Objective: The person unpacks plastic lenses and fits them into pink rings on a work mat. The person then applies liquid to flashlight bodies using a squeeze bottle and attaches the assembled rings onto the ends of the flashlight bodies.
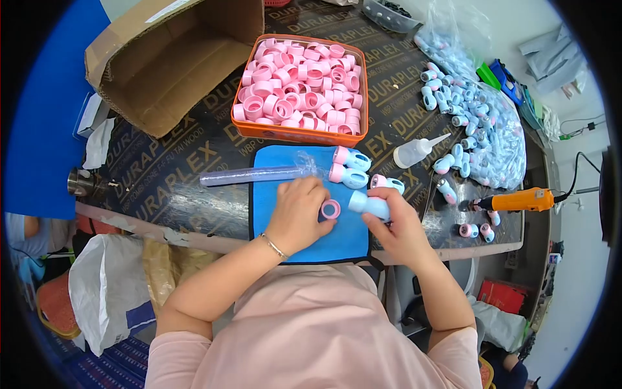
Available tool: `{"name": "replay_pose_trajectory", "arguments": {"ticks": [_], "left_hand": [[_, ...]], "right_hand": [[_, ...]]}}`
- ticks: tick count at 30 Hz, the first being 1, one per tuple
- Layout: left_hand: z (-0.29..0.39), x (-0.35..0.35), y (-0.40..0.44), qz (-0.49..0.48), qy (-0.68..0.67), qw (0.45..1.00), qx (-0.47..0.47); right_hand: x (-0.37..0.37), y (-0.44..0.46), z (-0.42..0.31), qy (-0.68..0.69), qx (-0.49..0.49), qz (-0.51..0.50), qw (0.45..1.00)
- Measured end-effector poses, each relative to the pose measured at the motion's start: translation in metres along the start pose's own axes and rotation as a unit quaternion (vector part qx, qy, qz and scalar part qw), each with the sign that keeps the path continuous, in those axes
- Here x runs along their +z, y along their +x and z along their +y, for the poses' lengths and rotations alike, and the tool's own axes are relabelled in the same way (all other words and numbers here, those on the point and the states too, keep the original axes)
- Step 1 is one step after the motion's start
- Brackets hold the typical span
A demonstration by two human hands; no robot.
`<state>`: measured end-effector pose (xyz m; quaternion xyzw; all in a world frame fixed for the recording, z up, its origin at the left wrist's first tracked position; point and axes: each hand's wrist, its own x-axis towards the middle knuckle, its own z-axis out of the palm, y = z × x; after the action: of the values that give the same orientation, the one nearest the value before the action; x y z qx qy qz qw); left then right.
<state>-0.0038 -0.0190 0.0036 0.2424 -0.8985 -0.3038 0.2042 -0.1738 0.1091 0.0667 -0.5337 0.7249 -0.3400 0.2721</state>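
Over the blue mat (pixel 278 240), my left hand (pixel 299 214) is closed with a pink ring (pixel 330 209) at its fingertips, the ring's opening facing up. My right hand (pixel 398 227) grips a light blue plastic body (pixel 369 206) just right of the ring; the two parts are apart. Behind my hands lie assembled pink-and-blue pieces (pixel 350 167), with another (pixel 387 185) near my right fingers. A clear plastic tube (pixel 253 175) extends leftward from behind my left hand.
An orange-rimmed box (pixel 298 135) of pink rings stands behind the mat. At left is an open cardboard box (pixel 175 65). A squeeze bottle (pixel 412 153), bagged blue pieces (pixel 499 142) and an orange electric screwdriver (pixel 521 200) are to the right.
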Motion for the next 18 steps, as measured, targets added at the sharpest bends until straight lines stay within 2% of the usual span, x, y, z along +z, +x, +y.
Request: {"name": "replay_pose_trajectory", "arguments": {"ticks": [1,5,10,18], "left_hand": [[0.003,0.001,-0.005,-0.014,-0.009,1.0,-0.01],[0.007,0.008,-0.016,-0.003,0.002,1.0,-0.007],[0.001,0.01,-0.016,0.007,-0.022,1.0,0.002],[-0.002,0.011,-0.017,0.002,-0.038,0.999,-0.009]], "right_hand": [[0.002,0.0,0.001,-0.037,-0.055,0.002,0.998],[0.006,0.004,-0.009,-0.081,-0.032,-0.06,0.994],[0.013,0.006,-0.007,-0.125,-0.082,-0.092,0.985],[0.019,0.016,-0.022,-0.229,-0.054,-0.15,0.96]]}}
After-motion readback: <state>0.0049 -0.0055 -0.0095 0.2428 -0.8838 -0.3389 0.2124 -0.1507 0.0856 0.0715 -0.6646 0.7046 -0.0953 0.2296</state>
